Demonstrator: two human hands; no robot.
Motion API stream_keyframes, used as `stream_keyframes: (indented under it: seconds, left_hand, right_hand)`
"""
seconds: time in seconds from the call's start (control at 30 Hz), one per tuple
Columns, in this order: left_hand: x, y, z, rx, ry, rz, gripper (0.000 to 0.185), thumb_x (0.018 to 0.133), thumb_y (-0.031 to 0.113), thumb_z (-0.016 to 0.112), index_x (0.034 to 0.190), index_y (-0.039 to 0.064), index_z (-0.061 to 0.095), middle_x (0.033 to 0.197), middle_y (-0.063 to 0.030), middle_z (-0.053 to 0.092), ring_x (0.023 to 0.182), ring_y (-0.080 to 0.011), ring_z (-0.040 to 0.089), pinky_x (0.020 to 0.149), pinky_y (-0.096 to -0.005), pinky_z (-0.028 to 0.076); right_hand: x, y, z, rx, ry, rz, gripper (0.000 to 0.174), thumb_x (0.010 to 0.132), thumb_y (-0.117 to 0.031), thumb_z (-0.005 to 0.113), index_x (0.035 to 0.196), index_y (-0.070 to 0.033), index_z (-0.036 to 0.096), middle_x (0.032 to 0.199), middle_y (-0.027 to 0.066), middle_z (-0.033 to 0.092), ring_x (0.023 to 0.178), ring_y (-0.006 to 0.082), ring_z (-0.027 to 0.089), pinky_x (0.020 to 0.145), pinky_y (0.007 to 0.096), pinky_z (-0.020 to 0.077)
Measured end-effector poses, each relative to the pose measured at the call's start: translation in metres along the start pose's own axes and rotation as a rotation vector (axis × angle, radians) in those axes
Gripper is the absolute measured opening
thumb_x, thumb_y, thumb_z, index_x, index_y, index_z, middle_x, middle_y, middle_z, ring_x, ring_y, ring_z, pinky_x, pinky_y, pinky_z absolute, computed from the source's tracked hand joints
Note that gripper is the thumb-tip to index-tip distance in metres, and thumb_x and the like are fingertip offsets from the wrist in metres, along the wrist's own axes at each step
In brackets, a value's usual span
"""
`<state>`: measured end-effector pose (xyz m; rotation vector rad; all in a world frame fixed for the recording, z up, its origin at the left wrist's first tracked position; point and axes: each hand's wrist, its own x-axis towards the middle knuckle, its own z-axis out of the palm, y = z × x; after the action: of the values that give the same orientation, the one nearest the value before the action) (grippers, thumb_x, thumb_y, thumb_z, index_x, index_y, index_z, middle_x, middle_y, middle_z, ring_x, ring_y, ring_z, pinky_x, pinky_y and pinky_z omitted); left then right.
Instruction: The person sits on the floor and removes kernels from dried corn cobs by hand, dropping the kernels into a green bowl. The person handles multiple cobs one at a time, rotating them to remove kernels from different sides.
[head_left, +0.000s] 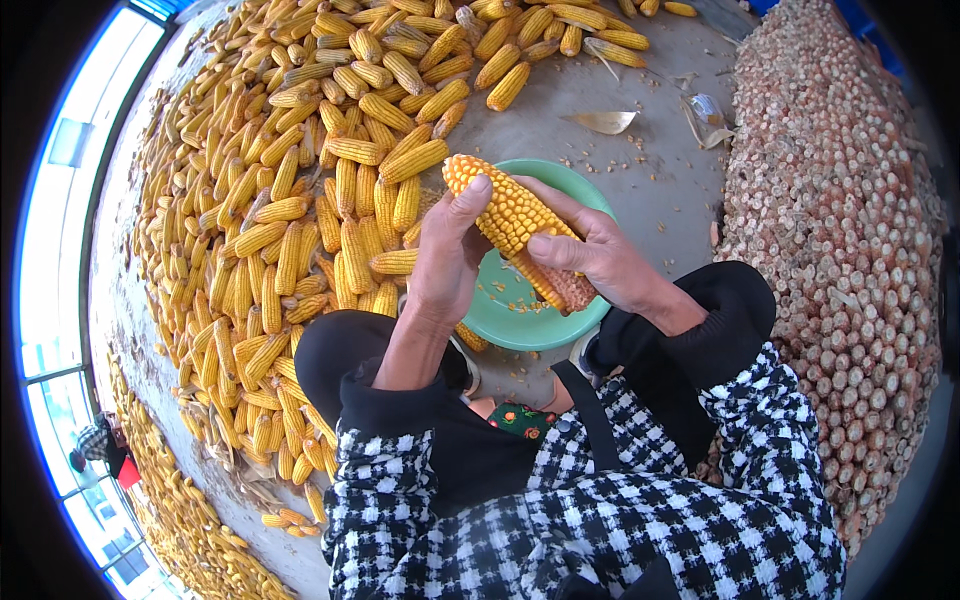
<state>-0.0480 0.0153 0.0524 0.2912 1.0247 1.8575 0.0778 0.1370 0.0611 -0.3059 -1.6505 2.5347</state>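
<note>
Both my hands hold one dried corn cob (517, 217) tilted above a green plastic basin (536, 334). My left hand (448, 240) grips its upper left end, thumb on the kernels. Around the lower part closes my right hand (600, 251), its thumb pressed against the kernel rows. Yellow kernels cover most of the cob, while the lower right end shows bare reddish core (574, 291). Some loose kernels (517, 304) lie in the basin, which sits on the floor between my feet. My fingers behind the cob are partly hidden.
A large heap of unshelled corn cobs (300, 195) spreads on the left. Stripped cobs (832, 247) form a tall stack on the right. A dry husk (604, 121) and scattered kernels lie on the concrete floor (660, 184). Another person (101, 446) is at the far left.
</note>
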Motion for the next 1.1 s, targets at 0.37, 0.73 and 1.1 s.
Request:
stream_keyframes:
  seconds: [0.37, 0.73, 1.1]
  left_hand:
    - [0.001, -0.002, 0.005, 0.023, 0.101, 0.063, 0.035, 0.097, 0.031, 0.055, 0.115, 0.002, 0.055, 0.107, -0.0059, 0.061, 0.104, -0.0165, 0.057, 0.097, -0.0334, 0.043]
    - [0.002, -0.005, 0.011, 0.211, 0.215, 0.16, 0.036, 0.094, 0.032, 0.063, 0.11, 0.001, 0.058, 0.1, -0.0031, 0.062, 0.093, -0.0092, 0.056, 0.085, -0.0257, 0.044]
    - [0.004, -0.008, 0.014, 0.179, 0.25, 0.107, 0.032, 0.096, 0.029, 0.058, 0.108, 0.0, 0.055, 0.096, -0.0044, 0.059, 0.086, -0.0105, 0.057, 0.077, -0.0258, 0.048]
  right_hand:
    - [0.002, -0.003, -0.002, 0.081, -0.001, 0.061, 0.058, 0.099, -0.029, 0.054, 0.146, 0.0, 0.035, 0.135, 0.0082, 0.051, 0.122, 0.0133, 0.05, 0.102, 0.0274, 0.0402]
    - [0.002, 0.007, -0.002, -0.052, -0.005, -0.04, 0.058, 0.099, -0.027, 0.056, 0.145, 0.002, 0.035, 0.136, 0.008, 0.051, 0.121, 0.0125, 0.05, 0.102, 0.0285, 0.0403]
    - [0.003, 0.018, 0.001, -0.127, 0.031, -0.102, 0.06, 0.096, -0.025, 0.061, 0.144, 0.0, 0.037, 0.128, 0.0081, 0.055, 0.116, 0.0139, 0.053, 0.099, 0.0282, 0.0419]
